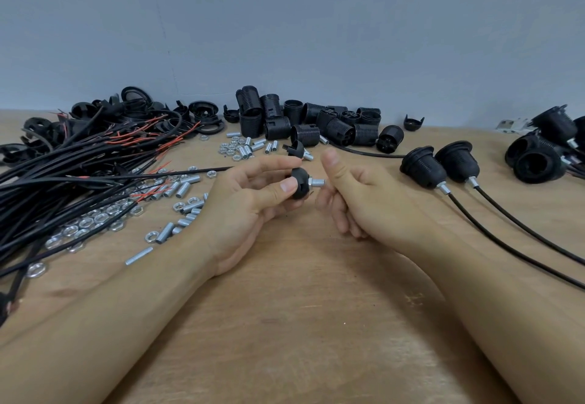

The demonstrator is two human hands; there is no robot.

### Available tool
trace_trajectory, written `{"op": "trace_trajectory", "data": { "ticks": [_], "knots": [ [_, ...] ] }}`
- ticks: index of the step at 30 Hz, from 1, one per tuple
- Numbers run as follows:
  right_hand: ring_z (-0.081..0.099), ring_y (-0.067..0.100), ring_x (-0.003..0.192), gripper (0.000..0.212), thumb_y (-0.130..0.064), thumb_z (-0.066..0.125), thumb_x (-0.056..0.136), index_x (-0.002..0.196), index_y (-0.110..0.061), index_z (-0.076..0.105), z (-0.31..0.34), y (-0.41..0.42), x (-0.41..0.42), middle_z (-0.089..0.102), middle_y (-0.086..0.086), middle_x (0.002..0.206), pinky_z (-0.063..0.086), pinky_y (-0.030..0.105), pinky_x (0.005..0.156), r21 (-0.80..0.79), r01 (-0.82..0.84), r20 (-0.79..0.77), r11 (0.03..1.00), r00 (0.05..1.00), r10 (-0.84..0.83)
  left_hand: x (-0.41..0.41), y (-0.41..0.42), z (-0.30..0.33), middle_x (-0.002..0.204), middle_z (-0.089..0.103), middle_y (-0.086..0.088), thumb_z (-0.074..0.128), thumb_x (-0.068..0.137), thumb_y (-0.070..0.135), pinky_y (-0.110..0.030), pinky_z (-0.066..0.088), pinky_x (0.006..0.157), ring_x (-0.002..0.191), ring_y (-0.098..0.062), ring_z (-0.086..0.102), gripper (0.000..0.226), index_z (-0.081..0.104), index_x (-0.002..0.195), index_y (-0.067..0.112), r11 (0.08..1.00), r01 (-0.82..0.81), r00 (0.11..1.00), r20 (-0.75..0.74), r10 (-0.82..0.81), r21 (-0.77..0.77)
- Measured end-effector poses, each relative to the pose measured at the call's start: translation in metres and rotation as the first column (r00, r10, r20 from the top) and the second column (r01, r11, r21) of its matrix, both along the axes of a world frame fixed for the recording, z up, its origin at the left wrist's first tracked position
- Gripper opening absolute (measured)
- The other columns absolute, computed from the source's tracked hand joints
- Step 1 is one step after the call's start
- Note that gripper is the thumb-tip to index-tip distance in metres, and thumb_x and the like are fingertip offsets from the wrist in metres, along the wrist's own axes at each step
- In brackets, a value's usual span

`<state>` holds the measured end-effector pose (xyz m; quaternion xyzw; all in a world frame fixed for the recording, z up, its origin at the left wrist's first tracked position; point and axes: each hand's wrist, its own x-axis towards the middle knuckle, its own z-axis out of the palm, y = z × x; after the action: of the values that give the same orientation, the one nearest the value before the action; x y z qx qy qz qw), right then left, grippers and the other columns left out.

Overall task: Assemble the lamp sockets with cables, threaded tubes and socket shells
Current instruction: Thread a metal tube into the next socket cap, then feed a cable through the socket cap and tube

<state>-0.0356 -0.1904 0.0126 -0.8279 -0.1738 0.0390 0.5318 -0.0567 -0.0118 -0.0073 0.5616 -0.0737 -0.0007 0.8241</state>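
- Between thumb and fingers my left hand (253, 194) pinches a black socket cap (299, 185), its threaded tube (316, 182) sticking out toward my right hand (357, 191), whose fingers curl loosely, holding nothing I can see.
- Left of me lie loose nuts and tubes (177, 191) under a cable bundle (63, 175).
- Right, two finished sockets (440, 166) trail cables.
- Farther back, threaded socket shells (304, 118) are heaped along the wall on the wooden table (285, 324).
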Motion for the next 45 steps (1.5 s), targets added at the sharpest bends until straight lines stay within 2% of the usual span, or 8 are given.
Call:
{"op": "trace_trajectory", "data": {
  "ticks": [12, 20, 22, 24, 26, 29, 35, 45],
  "knots": [
    [0.045, 0.012, 0.04, 0.02, -0.032, 0.058, 0.098, 0.081, -0.021, 0.06, -0.001, -0.001, 0.002, 0.056, 0.0, 0.052, 0.035, 0.021, 0.038, 0.01, -0.09, 0.104, 0.996, 0.991, 0.089, -0.002, -0.002, 0.0, 0.118, 0.064, -0.028, 0.064, 0.077, 0.008, -0.036, 0.057, 0.086, 0.096, -0.028, 0.069, 0.043, 0.063, 0.119, -0.003, 0.997, -0.047, 0.997, 0.064, 0.043, 0.066],
    [0.039, 0.016, 0.038, 0.038, -0.038, 0.048, 0.102, 0.071, -0.017, 0.053, -0.005, 0.002, 0.004, 0.046, 0.005, 0.045, 0.031, 0.022, 0.037, 0.032, -0.061, 0.046, 0.998, 0.997, 0.06, -0.004, 0.0, 0.004, 0.108, 0.072, -0.003, 0.064, 0.093, 0.007, -0.029, 0.057, 0.078, 0.088, -0.019, 0.072, 0.021, 0.067, 0.111, 0.018, 0.887, -0.221, 0.949, 0.3, 0.1, 0.405],
    [0.042, 0.014, 0.037, 0.043, -0.043, 0.046, 0.101, 0.068, -0.017, 0.054, -0.006, 0.002, 0.007, 0.049, 0.002, 0.044, 0.034, 0.021, 0.038, 0.036, 0.027, 0.04, 0.999, 0.999, -0.028, 0.0, 0.011, 0.006, 0.103, 0.07, 0.011, 0.065, 0.094, 0.019, -0.028, 0.053, 0.073, 0.079, -0.014, 0.068, 0.022, 0.065, 0.115, 0.026, 0.614, -0.46, 0.866, 0.477, 0.15, 0.642],
    [0.044, 0.009, 0.037, 0.044, -0.044, 0.044, 0.102, 0.071, -0.016, 0.058, -0.006, 0.0, 0.01, 0.053, -0.001, 0.046, 0.037, 0.02, 0.04, 0.03, 0.101, 0.08, 0.994, 0.991, -0.103, 0.005, 0.031, 0.01, 0.104, 0.068, 0.012, 0.06, 0.095, 0.026, -0.035, 0.048, 0.077, 0.087, -0.02, 0.065, 0.023, 0.063, 0.118, 0.028, 0.142, -0.654, 0.755, 0.629, 0.183, 0.743],
    [0.045, 0.006, 0.038, 0.041, -0.042, 0.045, 0.102, 0.075, -0.016, 0.061, -0.006, -0.003, 0.013, 0.055, -0.002, 0.048, 0.038, 0.019, 0.041, 0.032, 0.121, 0.108, 0.992, 0.986, -0.123, 0.009, 0.055, 0.016, 0.118, 0.064, 0.003, 0.054, 0.095, 0.025, -0.041, 0.042, 0.079, 0.104, -0.033, 0.061, 0.025, 0.061, 0.119, 0.028, -0.186, -0.578, 0.735, 0.606, 0.305, 0.795],
    [0.045, 0.007, 0.037, 0.038, -0.04, 0.047, 0.102, 0.077, -0.016, 0.063, -0.009, -0.002, 0.012, 0.056, -0.002, 0.048, 0.037, 0.018, 0.04, 0.02, 0.11, 0.105, 0.994, 0.988, -0.112, 0.013, 0.078, 0.017, 0.128, 0.058, -0.008, 0.055, 0.093, 0.021, -0.04, 0.033, 0.074, 0.109, -0.043, 0.056, 0.032, 0.059, 0.125, 0.023, -0.368, -0.321, 0.754, 0.471, 0.458, 0.873],
    [0.046, 0.008, 0.036, 0.037, -0.038, 0.047, 0.102, 0.08, -0.013, 0.063, -0.012, -0.003, 0.012, 0.057, -0.002, 0.049, 0.037, 0.017, 0.039, 0.008, 0.117, 0.105, 0.993, 0.988, -0.117, 0.022, 0.085, 0.012, 0.117, 0.061, -0.016, 0.064, 0.091, 0.021, -0.039, 0.036, 0.072, 0.108, -0.043, 0.056, 0.024, 0.065, 0.115, 0.017, -0.383, -0.177, 0.75, 0.377, 0.543, 0.906],
    [0.045, 0.012, 0.035, 0.04, -0.039, 0.048, 0.102, 0.077, -0.012, 0.063, -0.011, -0.017, 0.022, 0.058, 0.001, 0.049, 0.036, 0.02, 0.037, 0.125, 0.211, 0.1, 0.969, 0.969, -0.224, 0.025, 0.09, 0.012, 0.105, 0.065, -0.013, 0.062, 0.094, 0.019, -0.041, 0.041, 0.068, 0.107, -0.04, 0.054, 0.013, 0.074, 0.099, 0.017, -0.348, -0.346, 0.715, 0.485, 0.504, 0.871]
  ]
}}
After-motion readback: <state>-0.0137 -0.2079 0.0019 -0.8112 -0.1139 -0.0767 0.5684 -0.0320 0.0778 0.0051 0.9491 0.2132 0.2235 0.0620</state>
